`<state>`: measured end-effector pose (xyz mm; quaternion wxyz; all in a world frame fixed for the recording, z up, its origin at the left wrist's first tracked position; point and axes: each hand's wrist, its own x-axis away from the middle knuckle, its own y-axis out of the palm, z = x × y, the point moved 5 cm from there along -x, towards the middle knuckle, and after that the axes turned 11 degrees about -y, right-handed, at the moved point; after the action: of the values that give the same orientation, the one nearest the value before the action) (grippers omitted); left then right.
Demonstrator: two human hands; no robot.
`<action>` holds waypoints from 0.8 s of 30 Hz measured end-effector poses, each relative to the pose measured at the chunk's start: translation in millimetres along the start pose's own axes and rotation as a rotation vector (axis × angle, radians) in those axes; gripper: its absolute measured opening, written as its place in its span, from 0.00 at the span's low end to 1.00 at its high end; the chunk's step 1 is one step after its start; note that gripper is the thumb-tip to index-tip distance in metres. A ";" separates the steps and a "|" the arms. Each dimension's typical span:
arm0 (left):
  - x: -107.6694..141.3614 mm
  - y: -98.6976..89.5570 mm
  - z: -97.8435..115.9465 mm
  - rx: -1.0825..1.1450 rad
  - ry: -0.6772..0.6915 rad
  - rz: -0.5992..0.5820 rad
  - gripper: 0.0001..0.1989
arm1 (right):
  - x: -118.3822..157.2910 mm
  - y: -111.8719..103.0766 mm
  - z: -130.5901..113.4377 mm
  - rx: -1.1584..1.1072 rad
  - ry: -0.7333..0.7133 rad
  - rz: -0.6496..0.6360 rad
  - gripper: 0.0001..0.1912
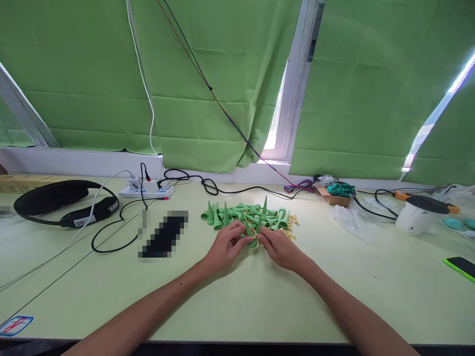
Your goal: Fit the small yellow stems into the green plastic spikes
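My left hand (228, 242) is closed in a pinch at the near edge of a pile of light green plastic cones (256, 213). Facing it, my right hand (278, 245) also pinches. Between the fingertips is a small green plastic piece (253, 244), partly hidden by the fingers. A pointed green cone (248, 229) stands just behind the fingertips, and a taller green cone (264, 205) rises farther back. Hollow, tapered green pieces lie jumbled behind both hands. Small yellow pieces (293, 219) are scattered along the pile's right side.
On the left lie a black headband-like device (67, 202), a power strip (146, 189) and loose cables. A pixelated dark patch (166, 235) covers something left of my hands. To the right are a small cardboard box (330, 198), plastic wrap (351, 220), a white container (417, 216) and a phone (462, 266).
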<state>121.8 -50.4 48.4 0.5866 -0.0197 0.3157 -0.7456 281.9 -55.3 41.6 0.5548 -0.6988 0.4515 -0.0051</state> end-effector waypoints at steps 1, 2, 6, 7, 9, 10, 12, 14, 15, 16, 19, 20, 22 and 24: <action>0.0 -0.2 0.3 -0.008 0.003 0.004 0.10 | 0.0 -0.1 0.0 0.006 0.002 0.001 0.16; -0.1 -0.5 0.6 -0.018 0.006 0.010 0.10 | -0.1 -0.2 -0.1 0.010 0.004 0.002 0.16; -0.5 -2.4 1.4 -0.053 0.006 0.046 0.10 | -0.3 -0.7 -1.7 0.018 -0.002 0.006 0.16; -0.6 -2.7 1.4 -0.056 0.007 0.051 0.10 | -0.3 -0.7 -2.1 0.022 -0.006 0.004 0.15; -0.7 -2.8 0.9 -0.059 0.014 0.056 0.10 | -0.1 -0.3 -2.4 0.034 -0.010 -0.004 0.15; -0.6 -2.7 0.4 -0.060 0.019 0.057 0.10 | 0.0 -0.1 -2.3 0.042 -0.009 -0.008 0.14; -0.4 -2.3 -0.7 -0.060 0.031 0.056 0.09 | 0.4 0.2 -2.0 0.054 -0.006 -0.015 0.13; 0.0 -2.1 -1.5 -0.059 0.047 0.056 0.09 | 0.7 0.5 -2.1 0.062 -0.004 -0.019 0.12; 0.2 -2.1 -1.6 -0.058 0.055 0.055 0.09 | 0.8 0.7 -2.2 0.065 -0.004 -0.020 0.12; 0.4 -2.2 -1.6 -0.060 0.064 0.056 0.09 | 0.9 0.9 -2.3 0.068 -0.004 -0.020 0.12; 0.6 -2.1 -1.4 -0.075 0.078 0.052 0.10 | 0.9 1.2 -1.8 0.082 0.003 -0.012 0.13; 0.6 -1.9 -1.5 -0.080 0.078 0.049 0.10 | 0.8 1.2 -1.3 0.087 0.007 -0.008 0.13; 0.3 -1.6 -2.3 -0.087 0.068 0.050 0.09 | 0.4 0.9 -0.2 0.093 0.012 0.001 0.13; -0.3 -1.2 -3.9 -0.081 0.043 0.052 0.09 | -0.1 0.2 0.9 0.093 0.015 0.015 0.13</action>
<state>119.3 -48.2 46.0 0.5976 -0.0193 0.3585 -0.7170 282.1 -54.6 41.1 0.5834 -0.6687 0.4602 -0.0274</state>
